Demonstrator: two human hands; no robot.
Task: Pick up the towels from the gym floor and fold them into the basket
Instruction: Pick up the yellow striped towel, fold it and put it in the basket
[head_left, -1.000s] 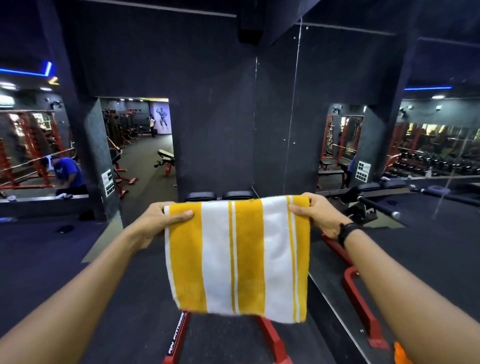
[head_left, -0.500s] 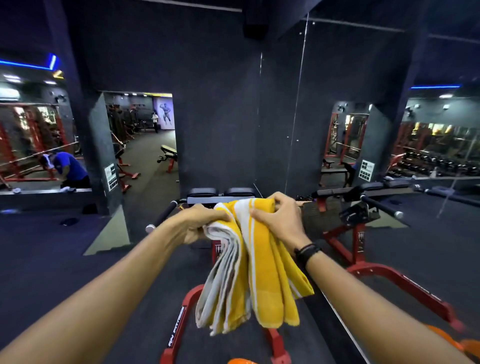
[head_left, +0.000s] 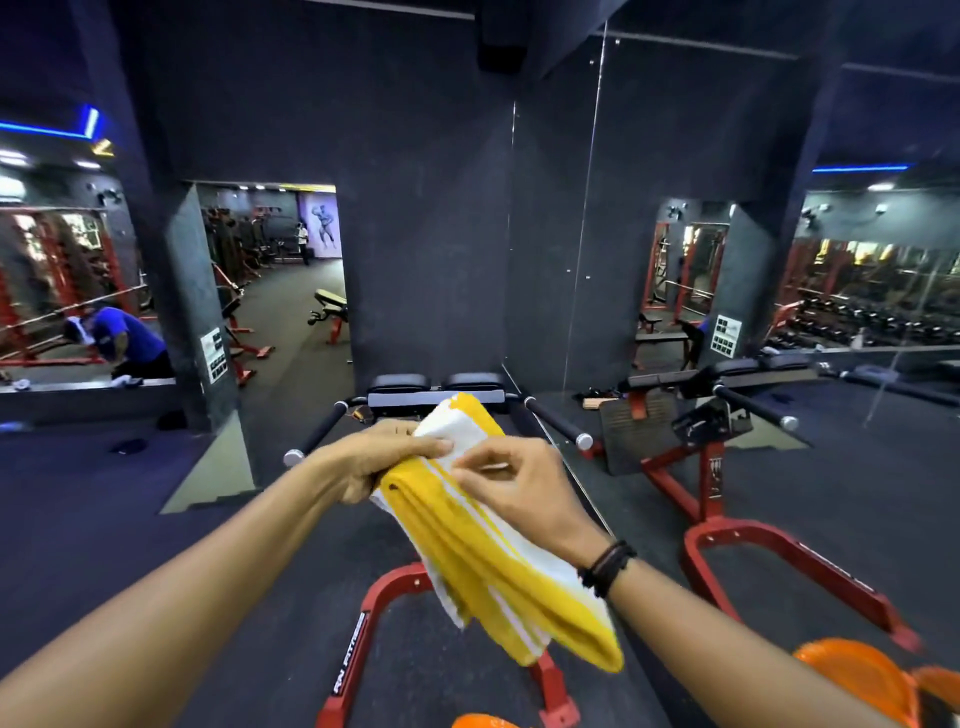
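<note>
Towel (head_left: 483, 540), folded, held by both hands.

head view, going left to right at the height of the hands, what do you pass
left hand → yellow-and-white striped towel → right hand → black wristband → red machine frame

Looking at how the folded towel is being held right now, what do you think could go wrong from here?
1. The yellow-and-white striped towel hangs loose below the left hand and right hand; its layers may slip apart and undo the fold.
2. The drooping end hangs over the red machine frame and may snag when lowered.
</note>
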